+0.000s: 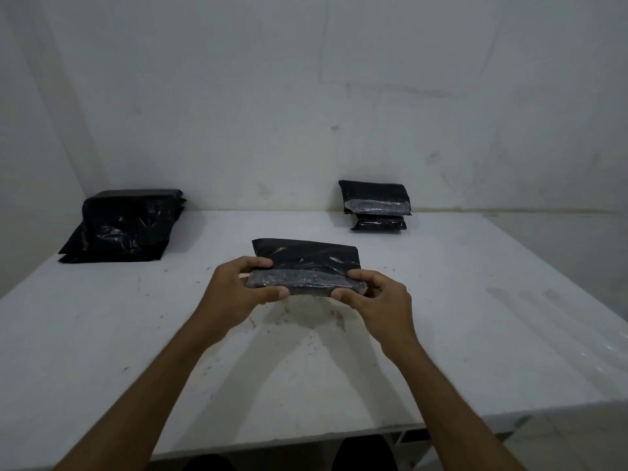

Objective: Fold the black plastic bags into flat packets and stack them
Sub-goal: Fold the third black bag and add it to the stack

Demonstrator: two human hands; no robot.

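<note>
It looked like a bare packing room: stained white walls [306,96] met in a corner, a scuffed white table [475,334] stood against them, with black bags [122,226] piled at its far-left corner.

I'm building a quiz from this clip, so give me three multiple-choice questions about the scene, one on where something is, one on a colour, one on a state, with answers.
1. Where is the stack of folded packets?
A. far right, by the wall
B. near left corner
C. on the floor

2. What colour is the table?
A. white
B. brown
C. green

3. How is the packet in the middle held?
A. lying untouched
B. left hand only
C. gripped by both hands

Answers: 1 A, it stands against the back wall on the right. 2 A, the bare top is white. 3 C, the right hand pinches the other end.
</note>
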